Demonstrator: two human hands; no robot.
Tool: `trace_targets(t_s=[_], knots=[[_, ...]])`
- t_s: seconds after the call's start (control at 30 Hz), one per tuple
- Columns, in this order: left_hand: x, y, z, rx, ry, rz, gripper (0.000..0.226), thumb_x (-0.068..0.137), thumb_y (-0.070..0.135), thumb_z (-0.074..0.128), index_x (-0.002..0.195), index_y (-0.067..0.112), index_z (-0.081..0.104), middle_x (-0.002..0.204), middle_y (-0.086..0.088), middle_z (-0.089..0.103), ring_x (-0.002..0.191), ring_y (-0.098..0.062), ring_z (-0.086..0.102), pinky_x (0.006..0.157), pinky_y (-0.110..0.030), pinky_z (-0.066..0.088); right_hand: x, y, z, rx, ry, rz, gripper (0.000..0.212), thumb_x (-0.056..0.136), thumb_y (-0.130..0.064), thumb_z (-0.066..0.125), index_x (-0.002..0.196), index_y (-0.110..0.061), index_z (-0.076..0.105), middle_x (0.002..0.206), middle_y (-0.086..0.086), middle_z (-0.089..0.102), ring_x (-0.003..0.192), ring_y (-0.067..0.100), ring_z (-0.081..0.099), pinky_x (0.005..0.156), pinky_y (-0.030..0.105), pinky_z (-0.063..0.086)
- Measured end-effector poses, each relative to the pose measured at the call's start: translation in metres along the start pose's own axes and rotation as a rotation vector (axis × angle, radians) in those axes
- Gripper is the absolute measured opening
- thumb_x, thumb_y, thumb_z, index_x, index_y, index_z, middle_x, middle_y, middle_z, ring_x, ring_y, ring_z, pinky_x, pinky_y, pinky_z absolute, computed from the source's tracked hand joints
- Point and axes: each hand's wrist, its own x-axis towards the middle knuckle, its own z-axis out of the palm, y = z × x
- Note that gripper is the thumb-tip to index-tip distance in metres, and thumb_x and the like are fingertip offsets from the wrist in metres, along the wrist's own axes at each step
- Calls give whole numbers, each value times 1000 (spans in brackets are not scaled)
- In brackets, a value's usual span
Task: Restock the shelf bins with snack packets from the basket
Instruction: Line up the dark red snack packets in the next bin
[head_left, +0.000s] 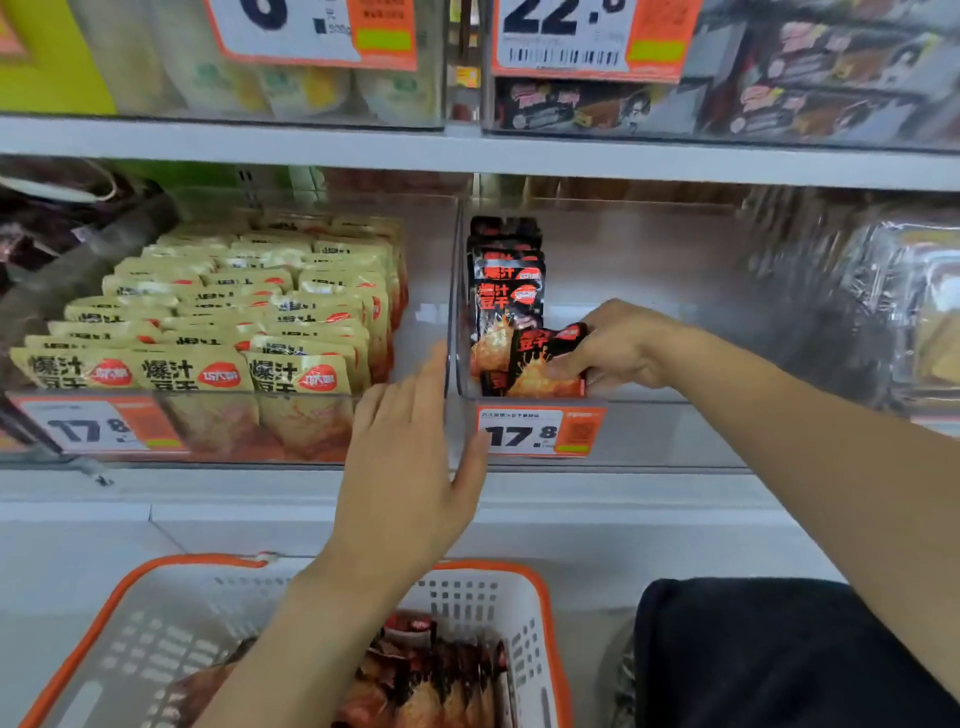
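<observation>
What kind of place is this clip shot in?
Most likely a shop's snack aisle: price tags on clear shelf bins, rows of identical packets, and an orange-rimmed basket.

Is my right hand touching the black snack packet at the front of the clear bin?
Touching. The head view shows the right hand with its fingers curled round the black packet, holding it at the front of the clear bin.

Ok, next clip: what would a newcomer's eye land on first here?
Probably the right hand gripping a black snack packet at the front of the clear bin on the middle shelf, which holds one short row of the same packets. The left hand rests open against the bins' front edge, above the orange-rimmed basket of packets.
</observation>
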Motion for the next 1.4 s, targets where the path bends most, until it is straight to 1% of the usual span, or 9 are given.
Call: trace_targets(t_s=[0.13,0.37,0.47,0.57,0.77,0.87,1.13,1.27,1.4], knots=[[0,-3,1,17,11,2,68,92,38,51,148,1,37,117,-9,62,104,-22,44,99,-32,29,14,-2,8,-310,-112,98,65,61,-38,93,109,-3,65,94,14,76,94,28,73,92,45,56],[-2,-3,4,-5,2,-26,69,93,40,48,149,2,35,115,-8,61,105,-22,43,101,-35,31,7,-16,21,-235,-121,36,40,79,5,77,110,-6,54,96,12,71,86,22,71,79,33,59],[-3,-3,4,-11,1,-28,69,94,40,47,150,3,34,115,-8,60,105,-23,43,101,-34,31,9,-24,24,-218,26,-102,44,69,-4,88,97,-16,57,99,4,69,88,19,67,80,31,57],[-3,-3,5,-10,14,-25,69,93,39,49,150,3,34,116,-8,59,106,-23,43,101,-33,30,20,-31,26,-300,236,-210,66,63,-20,94,118,-12,58,112,2,65,104,20,61,93,28,49],[-4,-6,5,-11,21,11,70,94,40,47,151,3,33,115,-7,58,108,-21,42,104,-33,29,25,-39,34,-401,276,-83,93,69,-21,91,139,-10,30,136,15,44,88,24,60,50,23,43],[-5,-7,5,-22,31,23,69,94,39,47,151,4,32,115,-7,57,109,-20,41,104,-31,27,28,-35,35,-318,226,-91,91,70,-16,90,138,-12,30,124,13,57,84,26,66,69,36,60],[-14,0,-2,-261,154,-2,52,93,20,55,142,5,46,140,-5,49,134,-13,38,114,-30,29,19,-26,26,-218,191,-113,90,74,-20,87,142,-10,29,123,13,59,105,31,64,92,41,55],[-50,-4,9,-337,332,-31,23,90,8,52,111,7,60,114,-1,57,111,-12,51,99,-22,38,-22,-31,23,-528,535,-504,49,85,-20,74,130,-14,53,124,9,54,110,25,58,88,25,41],[-98,-34,52,-415,21,-289,14,94,11,52,103,19,59,101,8,57,95,-2,52,80,-21,41,-79,-32,51,-299,546,-1047,9,83,-12,66,91,-13,66,89,-2,62,74,9,59,68,13,44]])
